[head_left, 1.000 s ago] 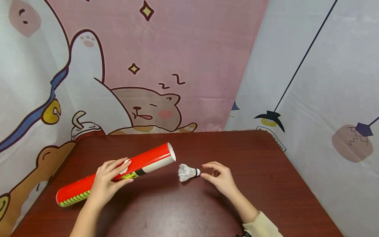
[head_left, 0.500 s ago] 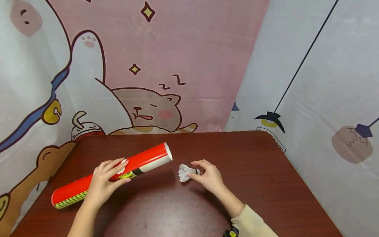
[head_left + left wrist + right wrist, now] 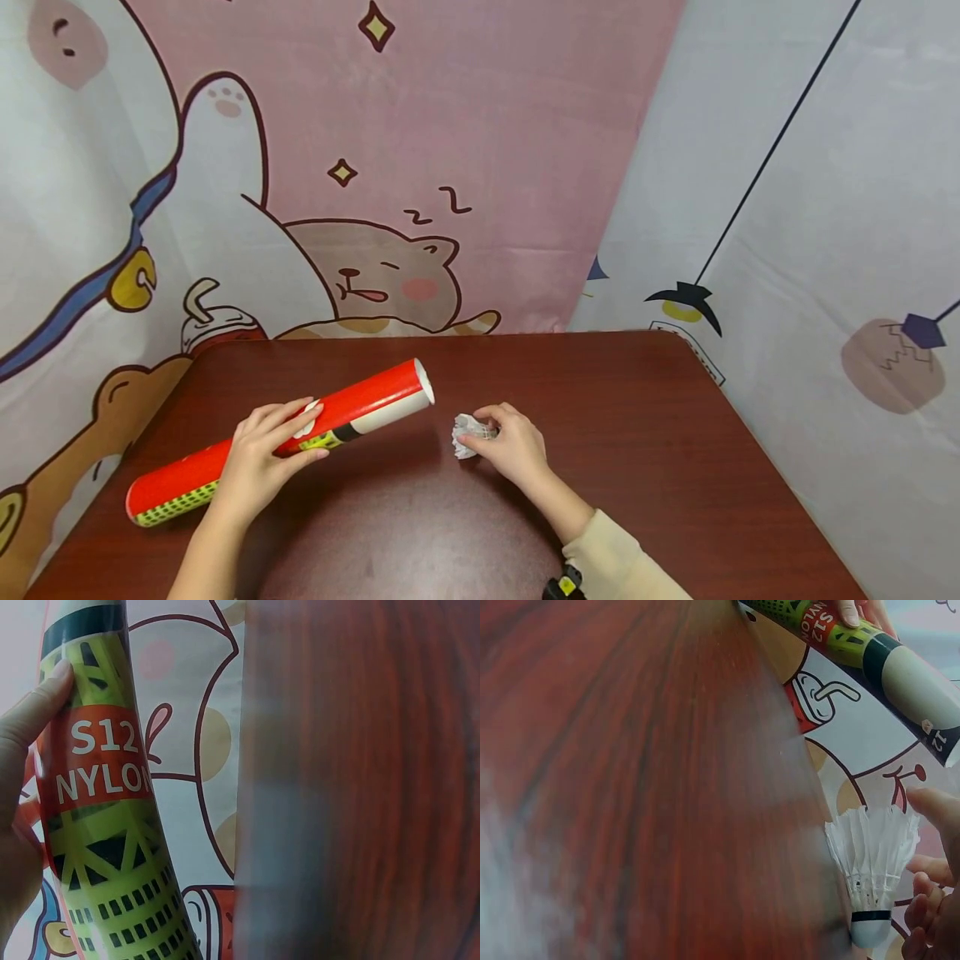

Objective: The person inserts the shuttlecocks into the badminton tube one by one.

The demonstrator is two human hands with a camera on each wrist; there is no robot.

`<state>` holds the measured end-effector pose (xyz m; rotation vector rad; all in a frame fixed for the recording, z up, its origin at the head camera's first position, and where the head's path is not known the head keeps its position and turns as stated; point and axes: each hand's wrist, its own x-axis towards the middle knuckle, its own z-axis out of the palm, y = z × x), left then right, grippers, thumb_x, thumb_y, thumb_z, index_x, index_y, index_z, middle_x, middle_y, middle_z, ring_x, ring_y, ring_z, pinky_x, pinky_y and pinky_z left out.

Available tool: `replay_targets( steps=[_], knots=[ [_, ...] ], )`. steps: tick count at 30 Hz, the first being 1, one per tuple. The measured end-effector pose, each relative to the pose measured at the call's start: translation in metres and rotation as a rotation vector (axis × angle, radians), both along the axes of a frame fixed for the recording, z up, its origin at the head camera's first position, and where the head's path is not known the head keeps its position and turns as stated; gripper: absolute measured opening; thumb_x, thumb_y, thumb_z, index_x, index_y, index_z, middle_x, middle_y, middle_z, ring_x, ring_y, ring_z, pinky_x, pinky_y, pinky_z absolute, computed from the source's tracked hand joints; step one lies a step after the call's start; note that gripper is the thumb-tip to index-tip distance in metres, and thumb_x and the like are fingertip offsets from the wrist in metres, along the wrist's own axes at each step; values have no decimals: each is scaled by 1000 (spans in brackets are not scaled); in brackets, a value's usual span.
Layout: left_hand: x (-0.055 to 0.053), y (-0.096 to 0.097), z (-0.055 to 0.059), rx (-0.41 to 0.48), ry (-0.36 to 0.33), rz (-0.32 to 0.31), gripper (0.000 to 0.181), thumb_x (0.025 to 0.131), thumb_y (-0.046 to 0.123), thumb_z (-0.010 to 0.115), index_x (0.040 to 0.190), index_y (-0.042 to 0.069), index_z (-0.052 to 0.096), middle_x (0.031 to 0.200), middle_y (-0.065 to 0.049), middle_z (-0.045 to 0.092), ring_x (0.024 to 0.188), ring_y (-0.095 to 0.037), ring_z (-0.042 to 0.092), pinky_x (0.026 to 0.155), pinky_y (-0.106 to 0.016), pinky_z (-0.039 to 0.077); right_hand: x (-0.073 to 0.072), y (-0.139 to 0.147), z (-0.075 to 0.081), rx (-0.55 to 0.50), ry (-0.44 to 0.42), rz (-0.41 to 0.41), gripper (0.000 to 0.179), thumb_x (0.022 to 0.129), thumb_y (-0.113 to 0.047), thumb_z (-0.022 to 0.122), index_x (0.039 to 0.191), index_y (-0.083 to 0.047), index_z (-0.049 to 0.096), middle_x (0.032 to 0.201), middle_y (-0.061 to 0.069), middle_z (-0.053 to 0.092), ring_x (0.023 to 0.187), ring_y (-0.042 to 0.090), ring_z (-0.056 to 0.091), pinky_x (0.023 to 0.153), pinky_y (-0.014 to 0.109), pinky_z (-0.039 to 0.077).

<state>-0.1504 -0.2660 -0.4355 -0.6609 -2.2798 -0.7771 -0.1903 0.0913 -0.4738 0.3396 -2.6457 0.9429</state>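
Note:
A red, white and yellow-green shuttlecock tube (image 3: 375, 396) slants over the left of the table, its white mouth at the upper right end. Around its middle my left hand (image 3: 258, 458) grips it; the left wrist view shows the thumb along the printed side of the tube (image 3: 97, 757). A white shuttlecock (image 3: 463, 435) lies with its feathers toward that mouth. My right hand (image 3: 513, 442) is over it, thumb and forefinger spread about the skirt and overlapping the cork end in the head view. In the right wrist view the fingers (image 3: 922, 866) sit beside the shuttlecock (image 3: 874, 855).
Beneath everything is a dark red-brown wooden table (image 3: 637, 467). A cartoon-printed cloth (image 3: 510, 167) hangs behind the table's far edge and along both sides. The right wrist carries a black band (image 3: 562, 583) by a cream sleeve (image 3: 618, 562).
My right hand has moved left from beside the cork to over the shuttlecock's skirt. My left hand and the tube have shifted slightly left. The shuttlecock has stayed in place.

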Motion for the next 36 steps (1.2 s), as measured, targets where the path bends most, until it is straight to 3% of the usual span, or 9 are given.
replay_targets(
  steps=[7,15,18,21,24,28,36],
  knots=[
    [-1,1,1,-1,-11,-11,67,78,64,61,125,17,67,121,-11,63,106,-25,48,84,-45,29,1,-5,1,38,-66,-29,34,70,-49,80,92,-24,71,70,-12,49,59,4,44,50,27,36],
    [0,2,3,-11,-37,-4,65,75,59,69,125,16,67,122,-10,62,107,-26,48,85,-46,29,4,-2,1,18,-67,-34,24,71,-39,78,91,-26,71,73,-15,54,62,3,48,56,28,40],
    [1,2,3,-14,-42,-4,66,66,38,86,125,16,66,122,-10,62,107,-27,48,86,-46,29,5,0,2,14,-51,-35,21,71,-36,77,89,-26,72,74,-15,57,62,2,49,56,29,41],
    [1,2,2,-13,-39,-8,73,56,18,91,125,16,66,122,-10,62,107,-27,48,85,-46,29,6,3,4,9,-38,-38,19,71,-33,77,88,-25,73,74,-15,59,61,2,50,56,29,42],
    [1,2,1,-14,-37,-9,67,66,39,86,125,16,66,122,-10,62,107,-26,48,85,-46,29,8,6,5,5,-28,-45,16,71,-30,77,86,-25,73,74,-15,60,60,2,50,56,29,42],
    [1,3,0,-11,-40,-4,68,77,64,61,125,16,67,121,-10,63,107,-25,47,85,-46,29,10,11,8,4,-11,-49,14,70,-25,74,85,-25,74,73,-15,61,60,0,50,55,29,41],
    [2,3,1,-15,-39,-2,69,77,66,59,125,16,67,122,-10,62,107,-25,47,85,-45,29,11,23,20,17,43,-69,12,71,-18,71,82,-24,75,71,-15,62,54,2,48,52,31,41]
  ],
)
